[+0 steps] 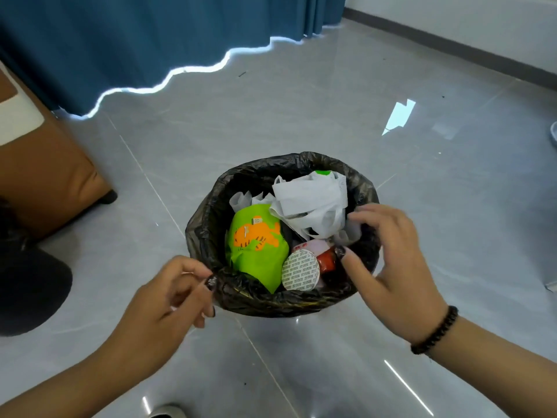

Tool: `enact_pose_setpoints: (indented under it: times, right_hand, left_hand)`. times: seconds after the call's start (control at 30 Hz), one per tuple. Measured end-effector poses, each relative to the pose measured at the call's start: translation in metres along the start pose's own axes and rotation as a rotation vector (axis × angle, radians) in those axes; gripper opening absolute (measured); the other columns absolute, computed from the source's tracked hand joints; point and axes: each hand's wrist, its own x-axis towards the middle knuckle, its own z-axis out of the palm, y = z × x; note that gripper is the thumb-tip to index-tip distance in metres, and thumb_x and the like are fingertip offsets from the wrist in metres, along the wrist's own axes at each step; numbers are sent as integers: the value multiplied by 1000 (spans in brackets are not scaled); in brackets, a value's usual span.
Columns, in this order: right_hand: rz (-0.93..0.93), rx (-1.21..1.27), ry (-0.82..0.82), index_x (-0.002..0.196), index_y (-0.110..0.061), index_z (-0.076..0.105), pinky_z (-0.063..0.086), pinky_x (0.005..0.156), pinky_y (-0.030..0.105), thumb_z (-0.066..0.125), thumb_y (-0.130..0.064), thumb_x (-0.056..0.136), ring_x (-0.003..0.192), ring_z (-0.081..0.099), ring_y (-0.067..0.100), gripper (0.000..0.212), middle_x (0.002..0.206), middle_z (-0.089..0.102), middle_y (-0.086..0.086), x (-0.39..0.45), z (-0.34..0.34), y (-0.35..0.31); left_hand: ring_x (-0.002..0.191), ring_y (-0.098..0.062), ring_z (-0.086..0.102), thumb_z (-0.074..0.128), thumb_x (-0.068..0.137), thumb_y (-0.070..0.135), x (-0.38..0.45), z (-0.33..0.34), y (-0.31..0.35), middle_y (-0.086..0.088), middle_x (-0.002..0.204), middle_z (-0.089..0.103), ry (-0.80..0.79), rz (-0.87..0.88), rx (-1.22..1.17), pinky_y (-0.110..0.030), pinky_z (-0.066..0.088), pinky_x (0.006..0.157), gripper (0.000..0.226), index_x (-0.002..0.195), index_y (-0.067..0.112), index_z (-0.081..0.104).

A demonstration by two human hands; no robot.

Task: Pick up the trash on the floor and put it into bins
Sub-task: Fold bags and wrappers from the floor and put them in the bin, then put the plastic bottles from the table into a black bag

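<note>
A small bin lined with a black bag stands on the grey tiled floor. Inside lie a green snack packet with an orange cat, a crumpled white plastic bag, a round white foil lid and a red wrapper. My left hand pinches the black bag's near-left rim. My right hand hovers over the bin's right rim, fingers loosely curved above the white bag and holding nothing that I can see.
A brown sofa stands at the left, with a dark rounded object in front of it. Blue curtains hang behind. A white wall with a dark skirting board runs along the right. A shoe tip shows at the bottom.
</note>
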Motion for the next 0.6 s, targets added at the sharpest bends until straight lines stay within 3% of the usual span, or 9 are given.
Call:
enact_pose_setpoints:
  times: [0.07,0.13,0.17,0.23,0.27,0.33,0.6]
  right_hand:
    - [323,106,85,132,-16,38,33,106,28,65,-29,81,125,36,15,59,131,32,-4,-2,-1,5]
    - [671,295,-21,137,-23,28,40,104,39,71,-23,79,123,41,18,73,138,30,-2,0,1,4]
    - [782,436,-76,134,-28,29,46,99,44,70,-19,78,119,47,20,70,137,35,-1,0,4,1]
    - [939,711,-147,118,-26,40,56,78,43,63,-8,84,101,58,21,45,120,53,1,3,11,-10]
    - [967,778,-172,111,-26,45,56,68,39,58,-2,87,95,60,21,36,111,58,1,3,15,-16]
    - [982,819,-207,103,-28,51,56,58,35,50,7,89,91,62,24,37,105,63,5,4,25,-28]
    - [1105,881,-149,120,-14,50,57,57,41,42,14,87,91,65,35,44,114,60,17,33,89,-69]
  left_hand:
    - [57,-26,61,52,95,7,4,-21,-16,-10,68,69,197,-215,-137,-37,49,62,7,94,12,55]
    - [59,-23,58,52,97,16,13,-44,-34,-9,74,70,376,-424,-285,-35,46,61,6,94,13,56]
    - [62,-20,56,50,99,23,16,-54,-42,-9,82,70,435,-498,-367,-32,44,61,12,97,14,57]
    - [69,-18,56,44,101,30,18,-72,-53,-7,92,67,501,-568,-522,-30,42,63,26,119,13,53]
    - [74,-18,56,42,101,31,20,-76,-55,-6,94,66,514,-596,-588,-30,42,66,37,133,13,46]
    - [79,-18,57,43,100,34,21,-83,-57,-7,101,65,527,-646,-701,-29,42,67,51,147,16,31]
    - [79,-19,60,40,97,49,30,-127,-63,-11,103,65,616,-686,-918,-26,39,64,65,148,14,20]
